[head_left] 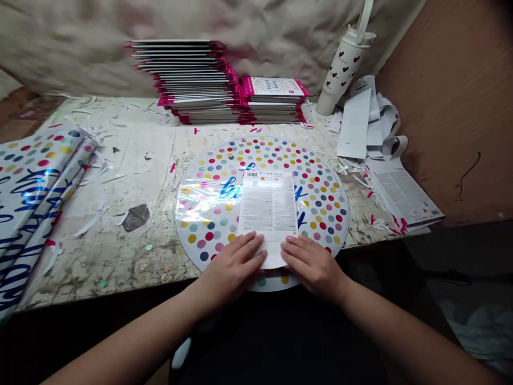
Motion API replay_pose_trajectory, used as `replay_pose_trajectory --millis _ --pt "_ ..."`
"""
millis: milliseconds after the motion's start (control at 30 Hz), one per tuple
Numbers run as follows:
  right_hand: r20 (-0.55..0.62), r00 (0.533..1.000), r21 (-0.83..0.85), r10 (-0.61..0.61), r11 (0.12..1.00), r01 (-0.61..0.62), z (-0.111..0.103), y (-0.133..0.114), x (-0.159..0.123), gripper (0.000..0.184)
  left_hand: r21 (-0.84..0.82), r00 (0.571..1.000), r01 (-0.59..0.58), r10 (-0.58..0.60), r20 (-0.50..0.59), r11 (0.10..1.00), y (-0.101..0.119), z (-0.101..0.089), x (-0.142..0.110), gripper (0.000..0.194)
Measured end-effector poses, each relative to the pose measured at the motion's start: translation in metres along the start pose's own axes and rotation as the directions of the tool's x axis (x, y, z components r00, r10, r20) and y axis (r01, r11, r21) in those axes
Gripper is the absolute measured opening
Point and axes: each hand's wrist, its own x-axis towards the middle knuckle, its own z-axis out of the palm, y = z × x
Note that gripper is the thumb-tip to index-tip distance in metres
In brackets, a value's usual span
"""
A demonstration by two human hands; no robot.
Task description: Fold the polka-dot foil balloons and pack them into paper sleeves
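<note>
As we look down from the head camera, we find the left hand (pixel 236 256) laid palm down, its fingers outstretched side by side on the near left edge of the card (pixel 267 206). Our right hand (pixel 315 262) lies likewise at the card's near right edge, fingers extended and close together; we cannot tell where its thumb rests. Between the hands we see the card's blank near end, and beyond the fingertips its small print and barcode. Under card and hands lies the dotted disc (pixel 326 214), its blue lettering partly covered and its near rim past the edge of the table (pixel 132 155). Well left of the left hand we have more dotted sheets (pixel 38 182). Ahead of both hands, beyond the disc, stand the tall stack (pixel 200 80) and the short stack (pixel 276 101), side by side. Beyond the right hand, to its right, we see the cup (pixel 340 72), white scraps (pixel 355 125) and a leaflet (pixel 406 195).
</note>
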Motion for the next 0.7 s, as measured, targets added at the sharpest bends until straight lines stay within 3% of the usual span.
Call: replay_pose_trajectory --millis 67,133,200,233,300,367,400,500,533,567,600,633,667,700 --pt "0.042 0.982 0.099 0.185 0.977 -0.189 -0.003 0.002 0.008 0.014 0.043 0.999 0.041 -0.041 0.003 0.998 0.002 -0.006 0.008 0.02" --pt "0.127 0.924 0.136 0.36 0.917 -0.375 -0.004 0.009 0.021 0.014 0.091 0.992 0.128 -0.127 -0.015 0.988 0.001 -0.01 0.02 0.019" --pt "0.183 0.864 0.099 0.469 0.866 -0.491 -0.005 0.018 0.035 0.009 0.128 0.982 0.188 -0.182 -0.053 0.974 -0.002 -0.011 0.033 0.018" --pt "0.184 0.855 0.065 0.485 0.862 -0.503 -0.004 0.022 0.039 0.009 0.153 0.983 0.176 -0.166 -0.073 0.972 -0.006 -0.01 0.037 0.018" --pt "0.198 0.896 0.011 0.398 0.913 -0.408 -0.004 0.028 0.042 0.022 0.239 0.994 0.08 -0.059 -0.091 0.968 -0.013 -0.009 0.038 0.021" --pt "0.278 0.939 0.013 0.202 0.977 -0.214 -0.005 0.029 0.036 0.033 0.344 0.994 -0.003 0.042 -0.105 0.939 -0.019 -0.013 0.029 0.023" --pt "0.326 0.939 0.033 0.109 0.991 -0.127 -0.006 0.026 0.029 0.039 0.381 0.99 0.0 0.055 -0.131 0.924 -0.02 -0.017 0.021 0.024" --pt "0.305 0.952 0.015 -0.006 1.0 0.001 -0.011 0.014 0.006 0.047 0.279 0.955 0.179 -0.098 -0.28 0.943 -0.009 -0.035 -0.003 0.022" --pt "0.249 0.968 -0.011 -0.027 0.999 0.03 -0.014 0.008 0.001 0.044 0.148 0.942 0.258 -0.215 -0.258 0.955 -0.002 -0.04 -0.009 0.019" --pt "0.186 0.981 -0.032 -0.052 0.998 0.059 -0.016 0.003 -0.003 0.04 -0.029 0.926 0.343 -0.344 -0.155 0.939 0.007 -0.043 -0.013 0.018" --pt "0.127 0.989 -0.047 -0.074 0.996 0.081 -0.02 -0.002 -0.003 0.038 -0.235 0.893 0.44 -0.449 0.017 0.866 0.015 -0.044 -0.014 0.02" --pt "0.08 0.993 -0.061 -0.089 0.994 0.094 -0.023 -0.006 0.0 0.036 -0.434 0.838 0.541 -0.503 0.211 0.72 0.023 -0.043 -0.013 0.024" --pt "0.049 0.994 -0.076 -0.097 0.992 0.1 -0.026 -0.009 0.005 0.034 -0.593 0.778 0.617 -0.512 0.364 0.517 0.029 -0.041 -0.009 0.027" --pt "0.025 0.995 -0.095 -0.097 0.991 0.099 -0.029 -0.012 0.012 0.033 -0.708 0.734 0.64 -0.513 0.446 0.3 0.032 -0.037 -0.004 0.027"
